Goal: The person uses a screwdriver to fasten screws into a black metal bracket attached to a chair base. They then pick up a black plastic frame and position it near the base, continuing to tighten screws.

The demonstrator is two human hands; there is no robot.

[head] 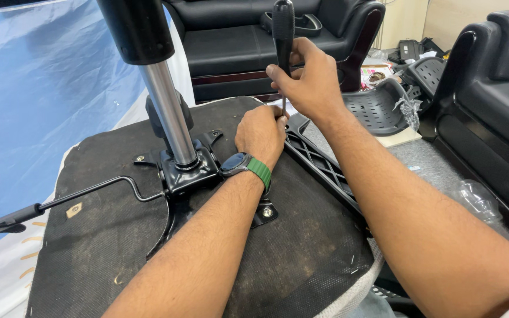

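Note:
An upturned office chair seat (301, 241) lies in front of me, its black underside facing up. A black metal mechanism plate (187, 171) with a chrome gas cylinder (169, 109) is bolted at its middle. My right hand (307, 79) grips a screwdriver (283, 32) with a black handle, held upright, tip down at the seat's far edge. My left hand (260, 134) rests closed on the seat beside the screwdriver's shaft, next to a black plastic armrest bracket (325, 168). A green-strapped watch (245, 166) is on my left wrist.
A thin black lever (83, 194) runs left from the mechanism. A blue and white sheet (30, 88) lies on the left. Black sofas stand behind (237, 47) and at right (490, 100). A perforated black chair part (378, 109) and a plastic bag (478, 197) lie at right.

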